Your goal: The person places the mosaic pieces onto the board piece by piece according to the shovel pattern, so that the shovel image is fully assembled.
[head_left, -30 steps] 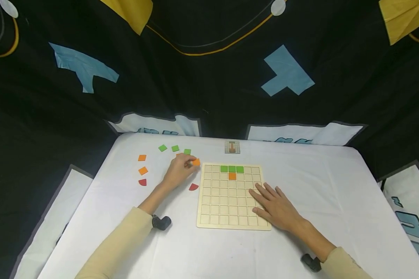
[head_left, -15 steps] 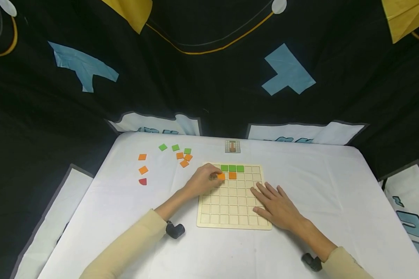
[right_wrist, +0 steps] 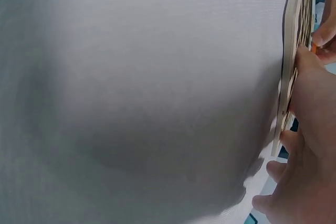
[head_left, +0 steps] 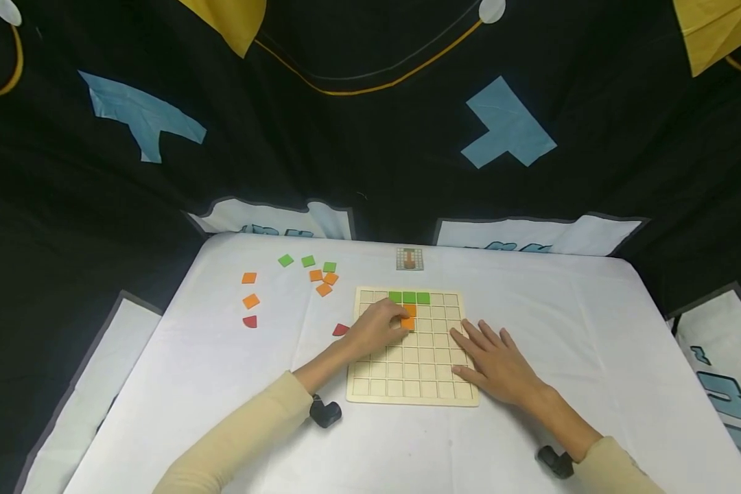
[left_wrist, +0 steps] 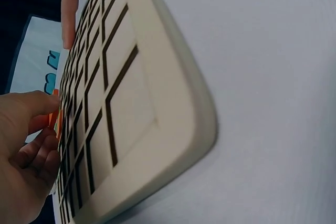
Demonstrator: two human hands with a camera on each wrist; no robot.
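My left hand [head_left: 377, 329] pinches an orange square tile [head_left: 408, 324] between thumb and fingers, over the wooden grid board [head_left: 412, 393]. The held tile is just below another orange tile [head_left: 410, 311] in the board's second row. Three green tiles [head_left: 409, 298] sit side by side in the top row. In the left wrist view the same left hand [left_wrist: 26, 145] grips the orange piece at the board's far side. My right hand [head_left: 497, 363] rests with spread, straight fingers on the board's right edge. In the right wrist view the right hand [right_wrist: 315, 135] touches that edge.
Left of the board lie several loose orange tiles [head_left: 324, 289] and green tiles [head_left: 308, 261]. A red quarter-round piece [head_left: 250, 322] lies farther left, another red piece [head_left: 340, 330] beside the left hand. A small pattern card [head_left: 409, 259] lies behind the board on the white table [head_left: 531, 309].
The left hand has carried the orange tile from left of the board, rightward onto the grid, to below the placed orange tile. The right hand has barely shifted.
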